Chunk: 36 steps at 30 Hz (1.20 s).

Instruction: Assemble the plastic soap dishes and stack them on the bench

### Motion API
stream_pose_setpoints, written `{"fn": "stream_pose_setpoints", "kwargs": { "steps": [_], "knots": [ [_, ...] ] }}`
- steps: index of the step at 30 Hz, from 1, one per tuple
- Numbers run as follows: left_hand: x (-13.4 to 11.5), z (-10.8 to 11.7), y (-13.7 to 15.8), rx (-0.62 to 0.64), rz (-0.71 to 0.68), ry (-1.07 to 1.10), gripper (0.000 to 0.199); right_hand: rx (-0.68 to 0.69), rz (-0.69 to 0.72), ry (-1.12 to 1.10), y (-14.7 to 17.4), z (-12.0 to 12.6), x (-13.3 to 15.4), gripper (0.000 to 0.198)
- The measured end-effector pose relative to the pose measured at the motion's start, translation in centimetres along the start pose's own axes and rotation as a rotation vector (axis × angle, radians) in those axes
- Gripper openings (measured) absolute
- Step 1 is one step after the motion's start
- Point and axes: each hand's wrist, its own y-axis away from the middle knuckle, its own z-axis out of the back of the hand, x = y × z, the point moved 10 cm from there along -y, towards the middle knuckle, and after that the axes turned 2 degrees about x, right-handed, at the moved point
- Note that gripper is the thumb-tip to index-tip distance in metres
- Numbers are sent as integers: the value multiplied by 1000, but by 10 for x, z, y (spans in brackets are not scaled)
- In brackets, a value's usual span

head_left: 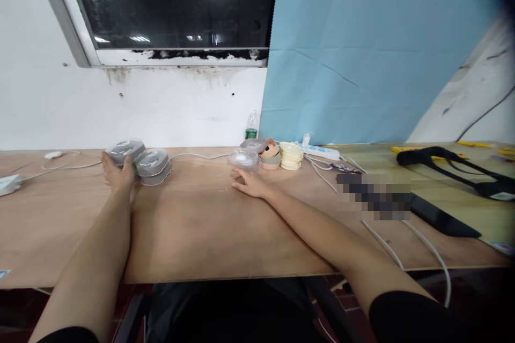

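My left hand (117,171) is at the left stack of grey plastic containers (127,149), its thumb and fingers spread around the near side. The stack hides part of the fingers. Right beside it stands another stack of grey containers (155,163) with a pale lid on top. Further right, my right hand (250,183) rests low over the table with its fingers stretched out and nothing in them. Just behind those fingers lie clear plastic lids (243,158). Next to the lids are orange-brown rings (270,154) and a stack of cream-coloured bowl-like pieces (290,155).
A bottle with a green label (251,126) stands against the wall. To the right are a white power strip (321,151), loose white cables (380,241), a long black object (440,215) and a black frame (454,163). At the far left sits a white adapter (8,185).
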Motion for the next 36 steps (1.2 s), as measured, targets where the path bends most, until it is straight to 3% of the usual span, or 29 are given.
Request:
{"fn": "stream_pose_setpoints", "kwargs": {
  "steps": [4, 8, 12, 15, 17, 19, 21, 23, 26, 28, 30, 32, 36],
  "knots": [
    [7, 1, 5, 13, 209, 37, 81, 4, 2, 6, 0, 0, 1, 60],
    [5, 7, 9, -40, 219, 61, 81, 7, -7, -2, 0, 0, 1, 59],
    [4, 22, 16, -188, 211, 82, 78, -11, 13, -17, 1, 2, 4, 58],
    [-14, 39, 24, -349, 103, 83, 71, -56, 24, -12, 1, 7, 5, 53],
    [-42, 47, 31, -435, -71, 59, 67, -110, 12, -10, 1, 12, 4, 47],
    [-74, 45, 40, -446, -256, 53, 62, -192, -12, -5, 2, 20, 1, 41],
    [-107, 30, 54, -351, -413, 52, 60, -308, -29, 12, 5, 32, -3, 36],
    [-138, 5, 74, -167, -550, 57, 49, -419, -20, 43, 8, 45, -4, 32],
    [-183, -55, 130, 305, -813, 59, 38, -513, 2, 99, 11, 61, -8, 32],
    [-198, -88, 173, 568, -967, 43, 42, -537, -23, 148, 12, 69, -14, 33],
    [-199, -114, 204, 763, -1039, -3, 47, -545, -85, 203, 13, 75, -24, 36],
    [-190, -134, 215, 910, -996, -49, 49, -550, -142, 259, 14, 81, -32, 40],
    [-172, -146, 205, 959, -875, -80, 59, -566, -165, 366, 12, 95, -41, 37]
  ]
}}
